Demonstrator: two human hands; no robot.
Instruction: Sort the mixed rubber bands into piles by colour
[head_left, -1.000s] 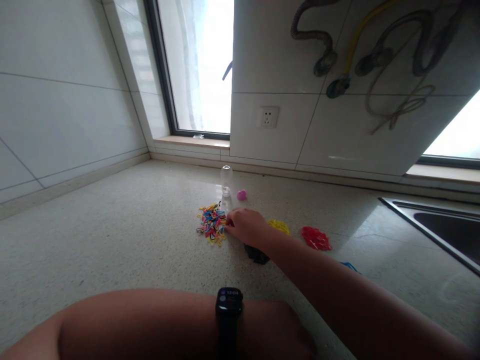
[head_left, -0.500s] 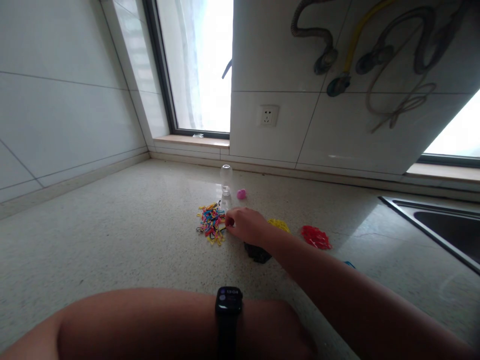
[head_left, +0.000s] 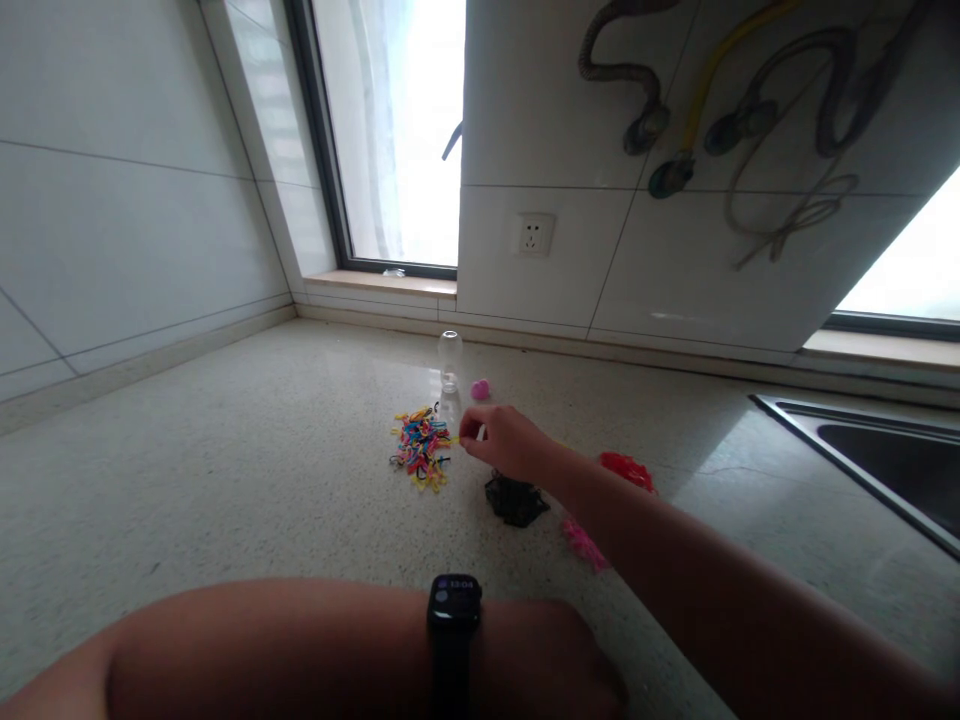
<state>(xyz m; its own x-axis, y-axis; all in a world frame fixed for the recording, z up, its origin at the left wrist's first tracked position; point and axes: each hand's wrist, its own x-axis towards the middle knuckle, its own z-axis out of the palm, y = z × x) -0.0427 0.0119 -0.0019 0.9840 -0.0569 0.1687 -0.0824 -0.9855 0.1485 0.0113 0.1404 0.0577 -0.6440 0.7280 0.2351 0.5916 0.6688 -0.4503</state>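
Observation:
My right hand [head_left: 501,438] reaches in from the right, thumb and forefinger pinched together. A small yellow rubber band [head_left: 454,440] shows at its fingertips. Just left of it lies a loose pile of small multicoloured rubber bands [head_left: 421,450] on the speckled counter. Beneath the wrist sits a heap of black bands [head_left: 516,500]. Pink bands [head_left: 583,543] and red bands [head_left: 627,468] are partly covered by my right forearm. My left hand [head_left: 559,650] rests low in front, below a black wristwatch [head_left: 454,602]; its fingers are dark and hidden.
A clear bottle [head_left: 450,362] stands behind the pile, with a pink object [head_left: 480,389] beside it. The sink [head_left: 795,415] is set into the counter at the right. A socket [head_left: 535,234] and hose taps [head_left: 671,175] are on the tiled wall.
My right hand has shifted slightly right and up from the pile, with a yellow band now visible at the fingertips. The pink bands have come into view; the yellow heap is now mostly covered.

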